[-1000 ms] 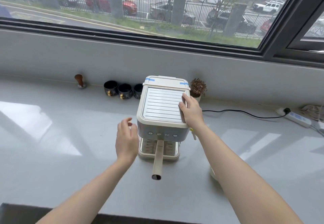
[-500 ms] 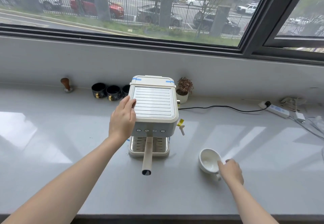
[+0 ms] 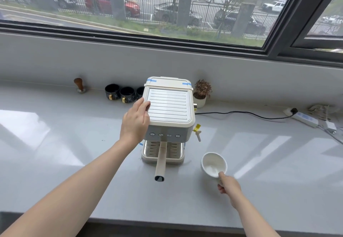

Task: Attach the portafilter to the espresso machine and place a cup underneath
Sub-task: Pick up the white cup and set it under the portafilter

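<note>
Portafilter seated, cup in hand and ready to go under.

The espresso machine (image 3: 168, 110) stands on the tabletop (image 3: 55, 153), the left hand (image 3: 135, 123) laid flat with fingers together on its left top edge. The portafilter (image 3: 160, 159) juts toward the person from under it. Right of that handle, the right hand (image 3: 228, 185) pinches the white cup (image 3: 213, 164), which looks empty; it should probably slide in level, clear of the handle.

Portafilter (image 3: 160, 159) locked in cream machine (image 3: 168, 110); white cup (image 3: 213, 164) right, tilted.
</note>
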